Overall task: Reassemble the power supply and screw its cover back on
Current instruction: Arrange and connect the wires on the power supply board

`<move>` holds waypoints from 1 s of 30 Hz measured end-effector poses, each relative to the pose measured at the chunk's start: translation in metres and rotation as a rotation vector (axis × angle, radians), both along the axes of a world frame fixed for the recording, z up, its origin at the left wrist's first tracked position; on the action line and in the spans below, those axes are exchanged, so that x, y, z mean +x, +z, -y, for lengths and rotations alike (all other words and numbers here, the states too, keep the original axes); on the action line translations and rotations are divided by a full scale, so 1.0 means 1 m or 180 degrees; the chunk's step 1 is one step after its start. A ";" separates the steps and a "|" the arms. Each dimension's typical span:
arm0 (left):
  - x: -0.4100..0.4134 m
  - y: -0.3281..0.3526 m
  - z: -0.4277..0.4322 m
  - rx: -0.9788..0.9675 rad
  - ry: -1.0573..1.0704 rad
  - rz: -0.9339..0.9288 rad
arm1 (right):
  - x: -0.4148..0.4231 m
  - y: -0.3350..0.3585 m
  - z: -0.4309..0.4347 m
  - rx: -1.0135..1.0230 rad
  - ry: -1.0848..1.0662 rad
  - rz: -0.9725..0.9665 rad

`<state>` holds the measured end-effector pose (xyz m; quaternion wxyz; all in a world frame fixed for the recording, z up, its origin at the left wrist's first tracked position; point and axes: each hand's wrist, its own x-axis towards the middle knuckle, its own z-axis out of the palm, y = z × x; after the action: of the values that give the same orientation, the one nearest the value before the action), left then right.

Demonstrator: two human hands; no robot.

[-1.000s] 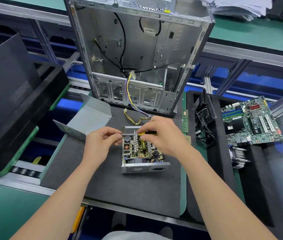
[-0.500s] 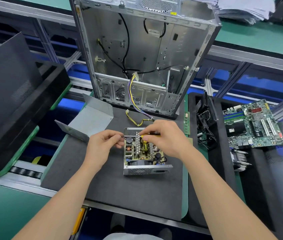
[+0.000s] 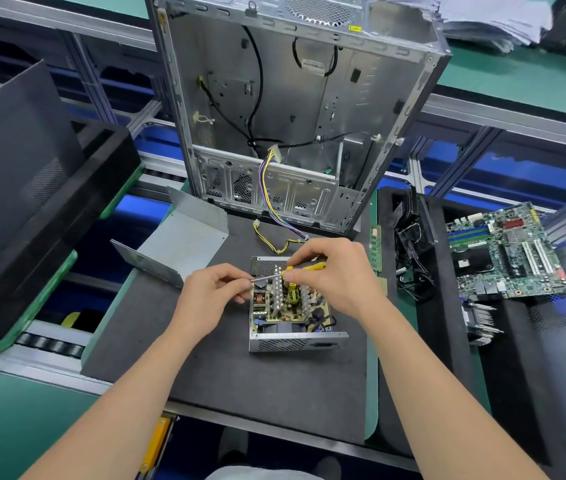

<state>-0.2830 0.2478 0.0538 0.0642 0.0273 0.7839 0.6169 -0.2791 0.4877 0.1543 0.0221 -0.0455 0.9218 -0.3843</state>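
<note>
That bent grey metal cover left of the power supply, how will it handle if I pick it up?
The cover looks like thin folded sheet metal, so probably stiff and light for its size. Its bare edges may be sharp. It seems to overhang the left edge of the mat, so a push might tip it off.
</note>
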 end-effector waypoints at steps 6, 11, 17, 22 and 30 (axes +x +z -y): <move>0.009 -0.012 0.000 0.0431 0.0318 0.0155 | 0.005 0.000 0.003 -0.0919 -0.0346 0.0158; 0.012 -0.013 -0.001 0.1065 0.0503 0.0566 | 0.005 -0.005 0.002 -0.0984 -0.0548 0.0144; 0.015 -0.008 0.004 0.0928 0.0184 0.0659 | 0.007 -0.002 -0.001 -0.0893 -0.0644 0.0074; 0.020 -0.014 0.001 -0.0258 -0.0708 0.0444 | 0.007 0.008 -0.007 -0.0764 -0.0670 -0.0023; 0.015 -0.019 -0.015 -0.0352 -0.0440 0.0314 | 0.007 0.021 -0.024 -0.0629 -0.0707 -0.0098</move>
<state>-0.2676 0.2626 0.0347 0.1465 0.0473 0.8089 0.5674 -0.2722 0.5120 0.1755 -0.0392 0.0490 0.8791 -0.4725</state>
